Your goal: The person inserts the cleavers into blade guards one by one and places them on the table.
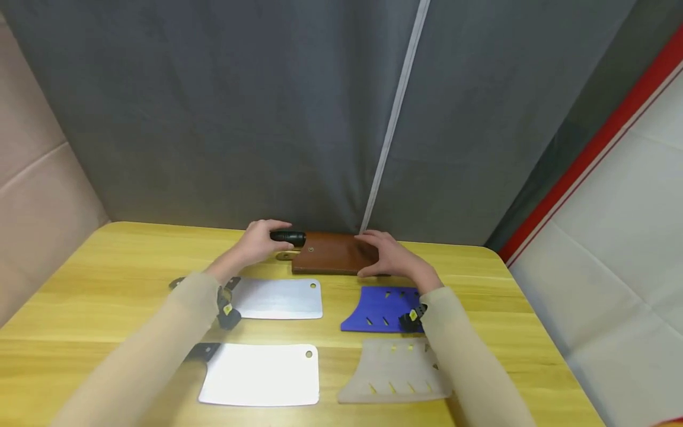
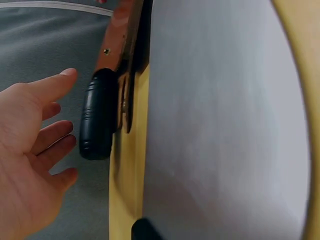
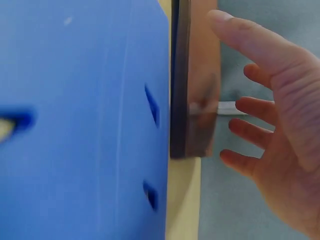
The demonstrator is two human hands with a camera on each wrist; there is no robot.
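Your left hand [image 1: 259,240] is at the back of the yellow table [image 1: 107,308], right by the black handle [image 1: 288,238] of a knife. Its fingers are spread and loose in the wrist view, and they hold nothing. It may just brush the handle, but that is hard to see. The knife sits inside a brown sheath [image 1: 333,254]. Your right hand [image 1: 392,256] is at the sheath's other end, fingers loose and open, close to the leather. In front of your hands lie a bare cleaver [image 1: 277,298] and a blue cover [image 1: 381,308]. Nearer to you lie a second cleaver [image 1: 261,375] and a pale cover [image 1: 395,370].
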